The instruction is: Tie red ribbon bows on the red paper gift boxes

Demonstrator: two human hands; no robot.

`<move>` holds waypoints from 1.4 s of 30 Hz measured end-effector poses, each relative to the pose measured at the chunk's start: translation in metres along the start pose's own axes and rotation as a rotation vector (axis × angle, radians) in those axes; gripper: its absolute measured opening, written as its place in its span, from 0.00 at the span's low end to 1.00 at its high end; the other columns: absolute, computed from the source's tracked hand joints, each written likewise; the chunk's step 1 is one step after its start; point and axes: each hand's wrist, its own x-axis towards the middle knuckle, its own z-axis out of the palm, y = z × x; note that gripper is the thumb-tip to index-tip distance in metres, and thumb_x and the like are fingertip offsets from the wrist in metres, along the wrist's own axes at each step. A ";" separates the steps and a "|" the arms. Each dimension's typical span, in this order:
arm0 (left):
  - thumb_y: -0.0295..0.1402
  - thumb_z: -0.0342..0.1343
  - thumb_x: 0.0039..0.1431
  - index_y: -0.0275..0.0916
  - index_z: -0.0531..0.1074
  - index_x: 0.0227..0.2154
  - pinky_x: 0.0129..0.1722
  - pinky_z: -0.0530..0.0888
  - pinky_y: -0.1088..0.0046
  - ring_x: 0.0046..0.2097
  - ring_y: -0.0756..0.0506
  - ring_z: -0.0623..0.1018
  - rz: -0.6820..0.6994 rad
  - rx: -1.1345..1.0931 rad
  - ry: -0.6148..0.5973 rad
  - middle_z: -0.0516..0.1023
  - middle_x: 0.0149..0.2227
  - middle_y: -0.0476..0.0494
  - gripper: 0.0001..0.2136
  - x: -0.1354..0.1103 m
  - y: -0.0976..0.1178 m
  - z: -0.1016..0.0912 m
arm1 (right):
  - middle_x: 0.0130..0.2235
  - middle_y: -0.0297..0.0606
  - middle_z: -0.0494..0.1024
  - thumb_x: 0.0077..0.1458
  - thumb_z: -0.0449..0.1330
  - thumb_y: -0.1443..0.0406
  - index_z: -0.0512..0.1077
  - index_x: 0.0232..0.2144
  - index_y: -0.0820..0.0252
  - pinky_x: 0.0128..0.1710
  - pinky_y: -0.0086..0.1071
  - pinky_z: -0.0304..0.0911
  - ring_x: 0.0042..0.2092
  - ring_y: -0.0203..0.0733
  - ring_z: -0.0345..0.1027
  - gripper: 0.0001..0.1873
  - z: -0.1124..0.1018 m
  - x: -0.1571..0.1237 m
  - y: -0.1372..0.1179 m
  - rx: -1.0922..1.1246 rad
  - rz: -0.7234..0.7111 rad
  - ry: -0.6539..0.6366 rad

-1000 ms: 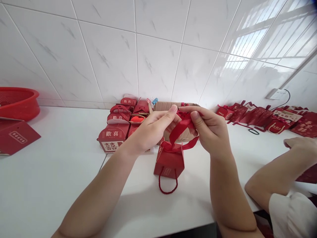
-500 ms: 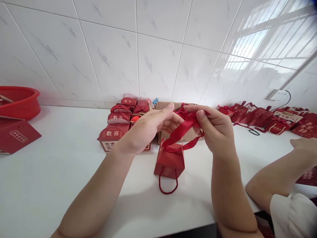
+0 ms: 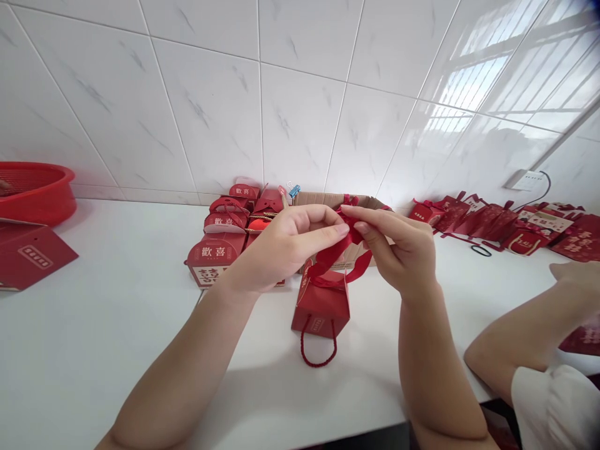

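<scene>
Both my hands pinch a red ribbon (image 3: pixel 360 267) above a small red gift box (image 3: pixel 322 306). My left hand (image 3: pixel 293 247) is closed, its thumb and fingertips pressed on the ribbon. From the other side my right hand (image 3: pixel 403 247) grips the ribbon between thumb and forefinger. Two strands of the ribbon run down to the top of the box. A dark red cord handle (image 3: pixel 319 364) hangs from the box's near side and lies on the white table (image 3: pixel 262 387). The exact fold of ribbon between my fingertips is partly hidden.
Several red gift boxes (image 3: pixel 215 253) stand left of my hands. Behind them is a cardboard box (image 3: pixel 312 200). A red basket (image 3: pixel 42 203) and a larger red box (image 3: pixel 37 253) sit far left. At right are several red bags (image 3: pixel 487 219) and another person's arm (image 3: pixel 525 325).
My left hand has gone from loosely spread fingers to a pinch on the ribbon. Both hands have drawn together, and the ribbon is bunched between them. The gift box stays put.
</scene>
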 end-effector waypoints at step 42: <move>0.29 0.60 0.54 0.41 0.65 0.42 0.37 0.74 0.72 0.39 0.49 0.76 0.384 0.230 0.361 0.73 0.40 0.46 0.14 0.009 -0.018 0.011 | 0.24 0.31 0.75 0.56 0.61 0.59 0.78 0.35 0.56 0.26 0.25 0.69 0.26 0.31 0.69 0.09 0.000 0.005 -0.001 0.777 0.711 -0.053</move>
